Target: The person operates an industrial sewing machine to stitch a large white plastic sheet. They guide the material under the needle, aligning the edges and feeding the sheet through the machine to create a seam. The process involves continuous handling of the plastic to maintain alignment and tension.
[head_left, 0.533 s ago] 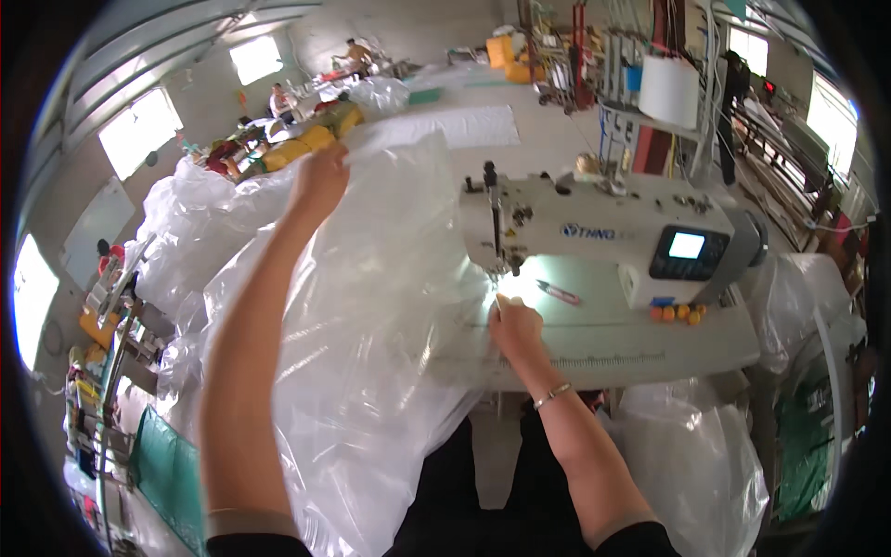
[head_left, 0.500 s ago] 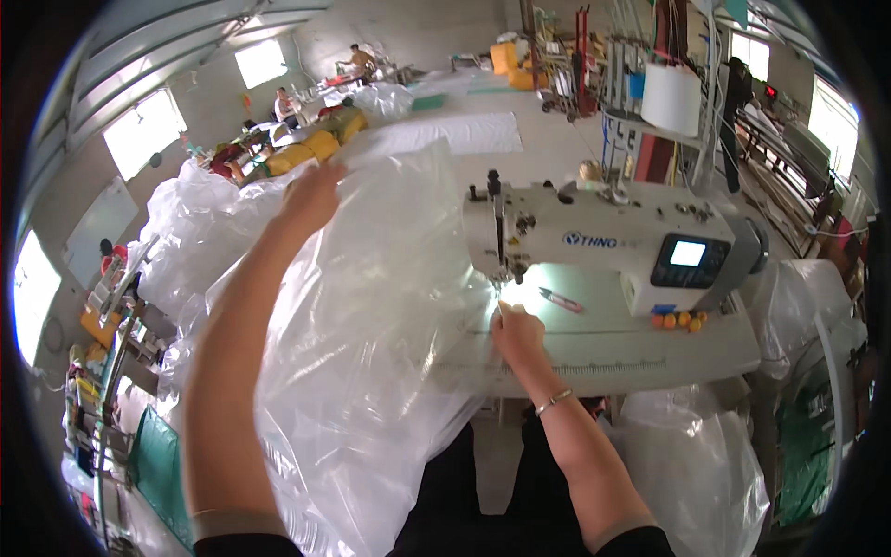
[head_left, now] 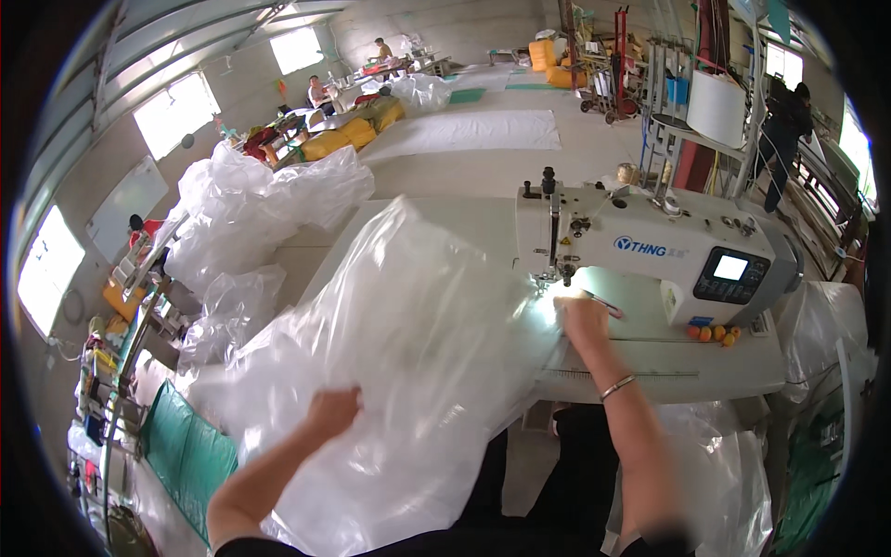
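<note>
Where it lies: the clear plastic sheet (head_left: 408,371) billows over the left edge of the sewing table (head_left: 668,357), one corner drawn in under the needle of the white sewing machine (head_left: 650,255).
Left hand (head_left: 332,411): fingers closed, bunching a fold low on the sheet.
Right hand (head_left: 583,320): flat, fingers together, pressing the film to the table just beside the needle.
Handling: looks very light, limp and slick — likely to slide or balloon, so best gripped by a gathered fold or along the edge.
Texture: glossy, crinkled, see-through — soft heaps of more plastic (head_left: 251,204) lie beyond the table's far left corner.
</note>
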### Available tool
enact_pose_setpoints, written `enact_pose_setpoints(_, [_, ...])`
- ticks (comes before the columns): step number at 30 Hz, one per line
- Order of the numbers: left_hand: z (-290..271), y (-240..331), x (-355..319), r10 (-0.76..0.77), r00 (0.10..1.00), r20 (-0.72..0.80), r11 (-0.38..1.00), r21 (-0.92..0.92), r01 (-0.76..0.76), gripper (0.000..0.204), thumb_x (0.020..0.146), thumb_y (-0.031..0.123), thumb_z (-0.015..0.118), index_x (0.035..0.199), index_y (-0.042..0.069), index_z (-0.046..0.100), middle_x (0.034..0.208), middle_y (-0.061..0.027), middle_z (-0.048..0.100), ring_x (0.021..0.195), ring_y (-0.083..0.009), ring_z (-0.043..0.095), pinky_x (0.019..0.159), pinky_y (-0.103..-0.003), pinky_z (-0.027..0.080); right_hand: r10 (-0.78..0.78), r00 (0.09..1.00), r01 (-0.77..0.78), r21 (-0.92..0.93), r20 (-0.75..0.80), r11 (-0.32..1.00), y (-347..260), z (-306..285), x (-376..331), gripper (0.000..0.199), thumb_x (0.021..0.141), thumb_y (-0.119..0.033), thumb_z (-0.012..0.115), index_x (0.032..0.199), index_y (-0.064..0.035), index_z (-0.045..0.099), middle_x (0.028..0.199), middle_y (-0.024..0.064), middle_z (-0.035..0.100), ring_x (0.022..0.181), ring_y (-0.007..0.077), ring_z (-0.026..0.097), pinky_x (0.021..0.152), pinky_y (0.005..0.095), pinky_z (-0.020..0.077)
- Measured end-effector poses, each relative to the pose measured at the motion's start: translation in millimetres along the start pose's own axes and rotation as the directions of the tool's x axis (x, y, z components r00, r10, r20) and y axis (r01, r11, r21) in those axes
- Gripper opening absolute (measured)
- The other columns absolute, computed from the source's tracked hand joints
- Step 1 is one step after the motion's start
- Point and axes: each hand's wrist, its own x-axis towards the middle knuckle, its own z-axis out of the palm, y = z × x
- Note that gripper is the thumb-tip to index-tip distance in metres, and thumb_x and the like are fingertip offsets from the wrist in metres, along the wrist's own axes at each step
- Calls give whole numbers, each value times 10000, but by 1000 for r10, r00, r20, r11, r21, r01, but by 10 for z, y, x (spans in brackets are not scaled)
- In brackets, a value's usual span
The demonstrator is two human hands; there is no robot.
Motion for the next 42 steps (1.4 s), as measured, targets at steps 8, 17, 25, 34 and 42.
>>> enact_pose_setpoints(8, [833,680,-970,-61,825,563,776,-493,394,396,948,395,439,1292,236,556,1090,-171,654,1022,-389,603,879,-466,469,176,977,-166,88,-118,982,109,259,153,258,866,-246,619,864,0,698,741,180,662,678,317,654,654,406,526])
enact_pose_setpoints(17, [-1568,1560,-713,509,831,-224,374,-812,-448,387,833,-12,666,1208,25,581,1243,-129,585,1186,-276,546,989,-362,444,366,797,-594,732,481,333,-357,-553,-395,679,766,-173,709,1340,77,445,762,94,648,545,113,567,469,271,440])
enact_pose_setpoints(25, [-275,-24,-631,142,848,511,877,333,-347,335,828,422,638,1104,234,668,1258,-7,596,1322,-185,412,1046,-573,276,18,720,-686,715,694,-138,-1055,-518,-909,435,797,-125,696,1178,-16,519,733,66,607,516,90,477,421,232,315])
enact_pose_setpoints(34, [-388,1292,-788,244,945,-216,750,-575,-326,454,916,160,584,1320,-19,480,1318,-157,533,1217,-338,492,997,-407,430,-189,711,-688,725,677,7,-1516,-282,-1647,188,852,-195,687,959,-41,703,717,-44,571,612,55,468,554,225,367])
enact_pose_setpoints(42, [374,812,-249,60,994,-94,984,-164,-75,677,893,442,557,1433,82,365,1410,-132,452,1329,-333,374,1097,-582,196,-263,806,-587,653,531,-479,-1190,-750,-2081,171,908,-157,584,840,-20,663,836,31,644,828,135,590,799,283,439])
